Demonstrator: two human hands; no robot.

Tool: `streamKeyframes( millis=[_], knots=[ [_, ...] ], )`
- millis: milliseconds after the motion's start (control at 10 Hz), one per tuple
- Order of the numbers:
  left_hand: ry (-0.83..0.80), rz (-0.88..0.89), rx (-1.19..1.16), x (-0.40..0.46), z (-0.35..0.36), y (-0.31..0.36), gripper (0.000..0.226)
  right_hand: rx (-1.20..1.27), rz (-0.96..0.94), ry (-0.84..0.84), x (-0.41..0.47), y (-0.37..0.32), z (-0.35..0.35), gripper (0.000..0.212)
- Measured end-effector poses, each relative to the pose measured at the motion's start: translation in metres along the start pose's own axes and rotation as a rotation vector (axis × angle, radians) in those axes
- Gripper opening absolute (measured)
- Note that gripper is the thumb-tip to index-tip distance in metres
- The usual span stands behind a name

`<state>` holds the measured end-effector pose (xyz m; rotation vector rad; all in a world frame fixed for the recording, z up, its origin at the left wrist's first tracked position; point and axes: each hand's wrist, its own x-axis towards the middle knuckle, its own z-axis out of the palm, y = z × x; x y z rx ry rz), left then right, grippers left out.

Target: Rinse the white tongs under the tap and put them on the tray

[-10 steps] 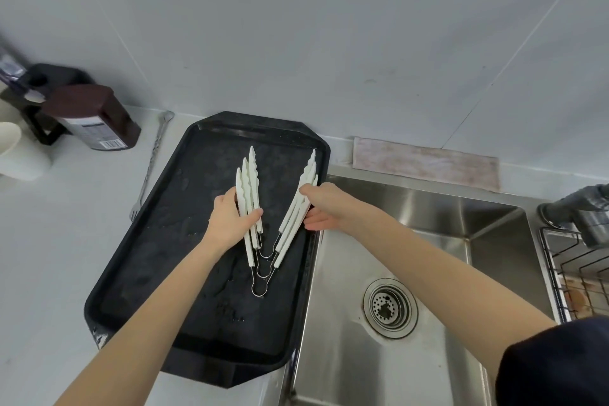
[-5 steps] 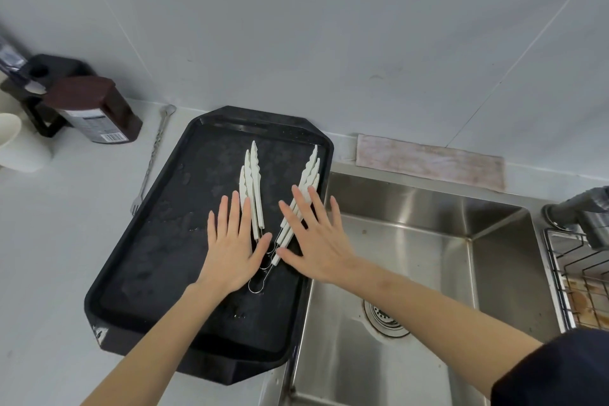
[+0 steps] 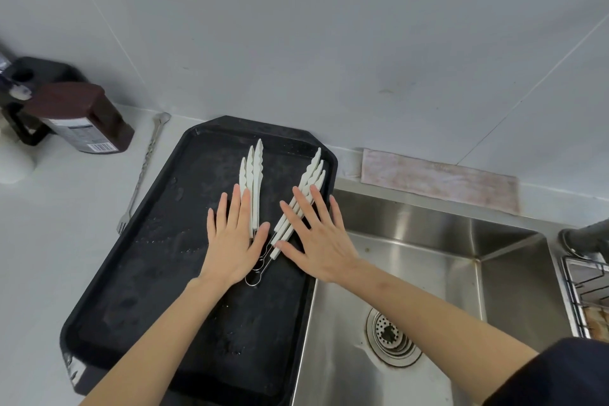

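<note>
the white tongs (image 3: 255,175) lie in the black tray (image 3: 171,241), stacked so their arms fan out in a v: one bundle of serrated arms points toward the tray's far edge, the other (image 3: 311,175) leans toward its far right corner, and the wire loops (image 3: 253,280) at the joined end sit near the tray's middle. the tray rests on the pale worktop (image 3: 49,257), its right edge just beside the steel sink (image 3: 428,257), its near end reaching toward the worktop's near edge. water drops speckle the tray floor.

both hands are spread flat, fingers straight and fanned, gripping nothing. the left hand (image 3: 234,241) lies palm down over the lower part of the left bundle of arms, its fingertips reaching alongside them. the right hand (image 3: 316,241) lies palm down over the lower part of the right bundle, its outer fingers reaching to the tray's right rim. whether the palms press on the tongs or only hover just above them cannot be told. the thumbs point toward each other, apart, with the tongs' loops between them.

on the worktop left of the tray lies a long twisted metal fork (image 3: 141,175), roughly parallel to the tray's left edge. at the far left corner a brown bottle (image 3: 82,119) with a barcode label sits beside a dark holder (image 3: 26,99). a pinkish cloth (image 3: 438,180) lies along the wall behind the sink. the drain (image 3: 392,336) shows in the sink floor, and a wire rack (image 3: 586,293) stands at the sink's right edge.
</note>
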<state>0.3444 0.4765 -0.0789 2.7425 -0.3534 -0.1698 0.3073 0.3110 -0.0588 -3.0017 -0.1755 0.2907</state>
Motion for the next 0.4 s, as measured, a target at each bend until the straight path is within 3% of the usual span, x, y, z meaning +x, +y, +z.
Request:
streamKeyframes(
  millis=[200, 400],
  knots=[
    [-0.062, -0.003, 0.052, 0.001, -0.007, 0.001, 0.092, 0.077, -0.076, 0.039, -0.003, 0.003, -0.009, 0.073],
    [-0.055, -0.011, 0.079, 0.003, -0.031, 0.017, 0.097, 0.143, 0.028, 0.087, -0.02, 0.014, -0.029, 0.078]
  ],
)
